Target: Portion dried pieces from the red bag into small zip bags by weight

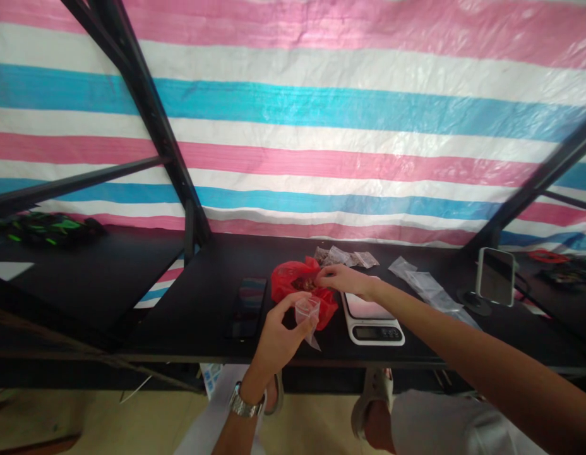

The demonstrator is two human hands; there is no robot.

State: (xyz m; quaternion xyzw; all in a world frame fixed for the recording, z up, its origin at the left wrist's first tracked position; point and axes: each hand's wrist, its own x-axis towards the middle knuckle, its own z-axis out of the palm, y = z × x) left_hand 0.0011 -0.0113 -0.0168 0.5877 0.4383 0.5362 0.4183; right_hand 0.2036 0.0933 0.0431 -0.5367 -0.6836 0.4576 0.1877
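Head view: a red bag lies open on the desk, between its far and front edges.
The left hand grips a small clear bag toward the front edge; the right hand is at the red bag's opening, and whether it pinches anything I cannot tell. A white scale sits rightward by the front edge, filled packets near the far edge.

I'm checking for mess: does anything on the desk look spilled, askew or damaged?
Nothing stands out. The brown contents appear contained in the red bag, the white scale sits flat, and the clear bags at right merely overlap loosely.
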